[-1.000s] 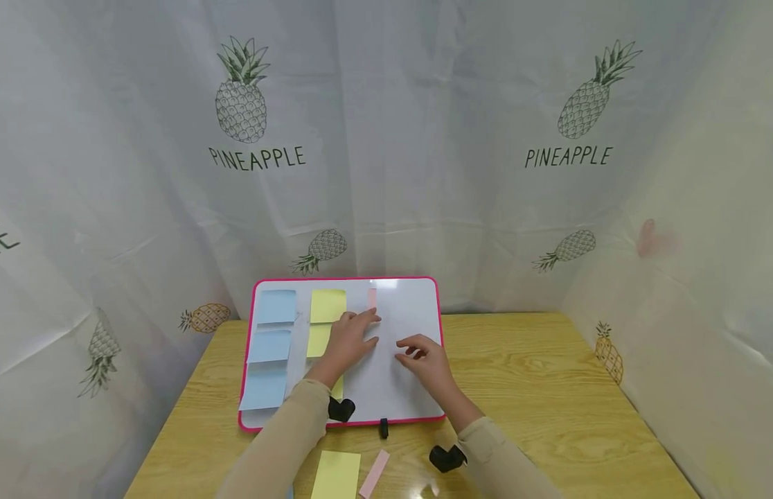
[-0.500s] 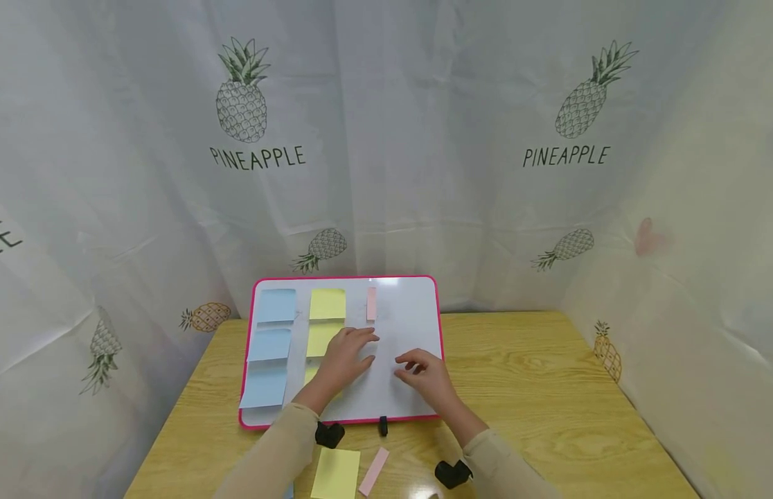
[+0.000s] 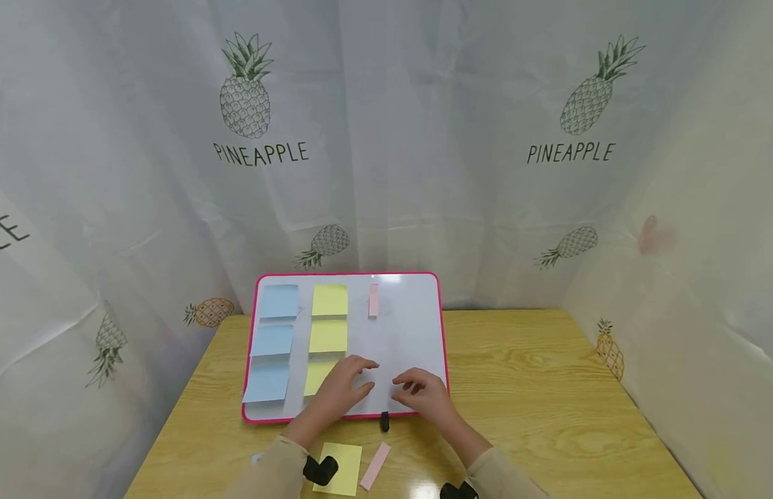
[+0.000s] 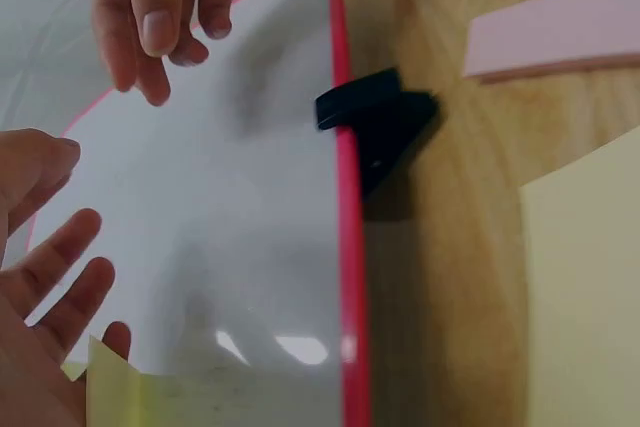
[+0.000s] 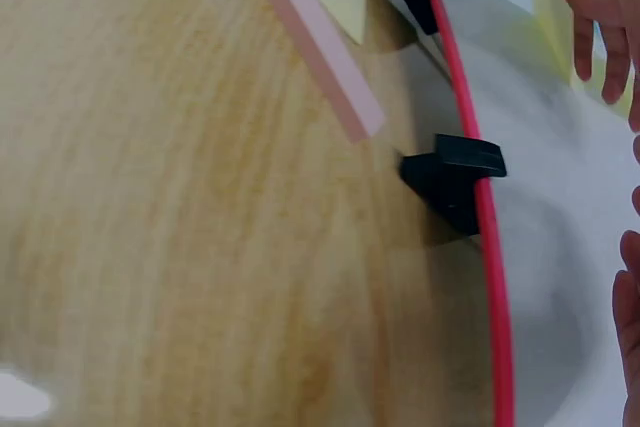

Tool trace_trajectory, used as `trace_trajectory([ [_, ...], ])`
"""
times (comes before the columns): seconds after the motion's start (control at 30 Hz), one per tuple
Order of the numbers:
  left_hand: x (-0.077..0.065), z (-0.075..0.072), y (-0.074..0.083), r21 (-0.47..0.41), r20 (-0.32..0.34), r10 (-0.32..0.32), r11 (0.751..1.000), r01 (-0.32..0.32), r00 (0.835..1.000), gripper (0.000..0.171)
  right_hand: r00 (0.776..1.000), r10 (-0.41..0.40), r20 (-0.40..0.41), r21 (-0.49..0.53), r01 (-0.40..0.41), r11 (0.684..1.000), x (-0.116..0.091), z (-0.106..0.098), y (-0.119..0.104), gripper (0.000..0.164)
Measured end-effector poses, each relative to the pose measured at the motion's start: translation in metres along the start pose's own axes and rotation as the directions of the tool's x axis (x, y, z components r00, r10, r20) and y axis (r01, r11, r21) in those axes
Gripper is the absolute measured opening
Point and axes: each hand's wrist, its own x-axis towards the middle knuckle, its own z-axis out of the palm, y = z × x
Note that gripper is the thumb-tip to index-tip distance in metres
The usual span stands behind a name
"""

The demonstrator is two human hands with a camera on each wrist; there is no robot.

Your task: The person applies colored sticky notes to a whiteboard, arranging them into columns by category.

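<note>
Over the lower part of a pink-framed whiteboard (image 3: 399,346), my left hand (image 3: 339,388) hovers with loosely bent fingers, holding nothing. My right hand (image 3: 424,395) is a little to its right, fingers relaxed and bare. A single pink sticky strip (image 3: 373,301) is stuck near the board's top middle. Left of it runs a column of yellow sticky notes (image 3: 329,336), the lowest partly behind my left hand. Blue sticky notes (image 3: 271,341) form a column along the left side. In the left wrist view both hands' fingertips stand apart from the board.
A pink strip pad (image 3: 375,466) and a yellow sticky note pad (image 3: 345,463) lie on the wooden table (image 3: 517,402) before the board. Black clips (image 5: 455,172) grip the board's lower edge. A pineapple-printed curtain (image 3: 411,138) hangs behind.
Both hands have drawn down the board towards its lower edge, the left one farther. The pink strip on the board, partly hidden before by the left fingers, now shows whole.
</note>
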Motion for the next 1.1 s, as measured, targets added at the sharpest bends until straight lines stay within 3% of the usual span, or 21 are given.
trace_trajectory([
  [0.1, -0.012, 0.006, -0.001, -0.057, 0.037, -0.018, 0.998, 0.02, 0.999, 0.029, 1.0, 0.014, 0.006, 0.012, -0.014, 1.0, -0.008, 0.005, 0.001, 0.017],
  [0.2, -0.021, 0.009, 0.002, -0.057, 0.036, -0.027, 0.998, 0.029, 0.999, 0.028, 1.0, -0.012, 0.014, 0.038, 0.012, 0.999, -0.017, 0.006, -0.007, 0.019],
  [0.4, -0.039, 0.016, 0.008, -0.134, 0.046, -0.075, 0.988, 0.081, 0.996, 0.027, 0.994, -0.034, 0.1, 0.187, 0.014, 0.982, -0.037, 0.005, -0.024, 0.021],
  [0.47, -0.046, 0.019, 0.008, -0.18, 0.058, -0.1, 0.978, 0.109, 0.993, 0.027, 0.993, -0.018, 0.121, 0.223, -0.01, 0.975, -0.042, 0.009, -0.019, 0.022],
  [0.67, -0.068, 0.029, 0.005, -0.253, 0.094, -0.165, 0.95, 0.184, 0.982, 0.028, 0.996, 0.012, 0.091, 0.191, -0.03, 0.981, -0.056, 0.026, 0.011, 0.023],
  [0.97, -0.092, 0.041, 0.001, -0.327, 0.222, -0.278, 0.882, 0.34, 0.935, 0.028, 0.976, -0.099, 0.194, 0.18, 0.064, 0.982, -0.066, 0.033, 0.031, 0.027],
  [1.1, -0.098, 0.045, 0.001, -0.332, 0.259, -0.317, 0.858, 0.392, 0.912, 0.026, 0.976, -0.089, 0.201, 0.157, 0.057, 0.986, -0.068, 0.033, 0.031, 0.027],
])
